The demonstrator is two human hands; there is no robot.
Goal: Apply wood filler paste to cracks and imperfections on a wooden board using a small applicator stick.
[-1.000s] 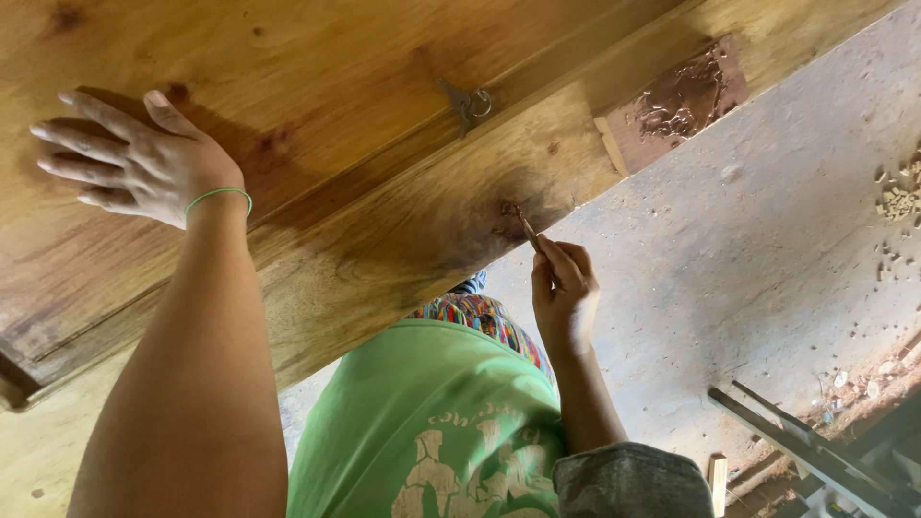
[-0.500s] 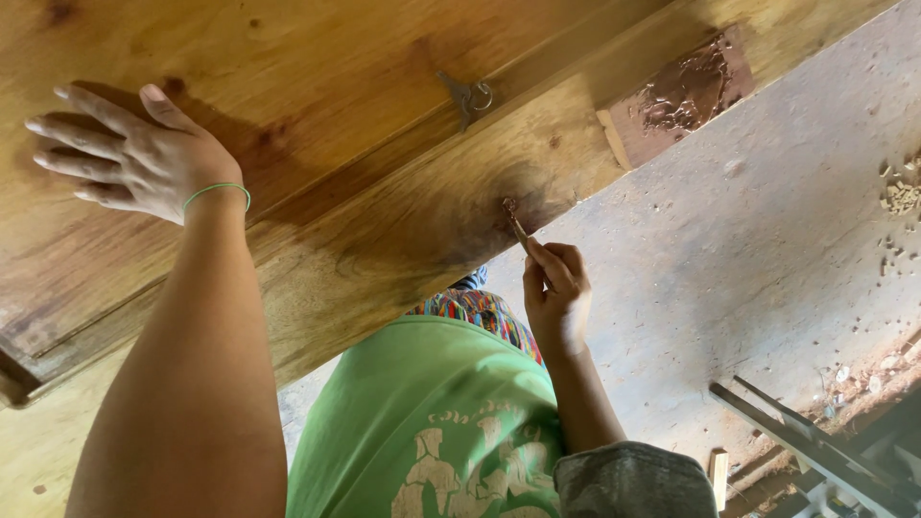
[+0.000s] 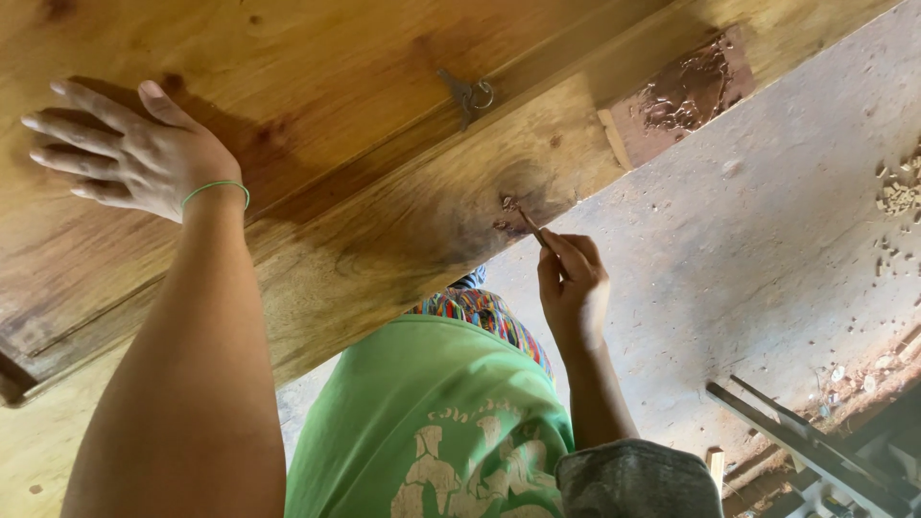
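Observation:
My left hand [image 3: 129, 153] lies flat with fingers spread on the top of a varnished wooden panel [image 3: 317, 86]. My right hand [image 3: 573, 283] pinches a thin wooden stick [image 3: 530, 223] and holds its tip against a dark knot [image 3: 508, 206] on the panel's front rail, where a little reddish-brown filler shows. A green band circles my left wrist.
A small metal hook latch [image 3: 468, 96] sits on the panel above the knot. To its right is a square recess [image 3: 683, 91] smeared with brown filler. Below lies a dusty concrete floor [image 3: 767, 249], wood chips [image 3: 900, 197] at far right and metal bars [image 3: 815, 446] lower right.
My right hand shifted slightly right and down along the rail, the stick tip staying on the knot. My left hand has barely moved.

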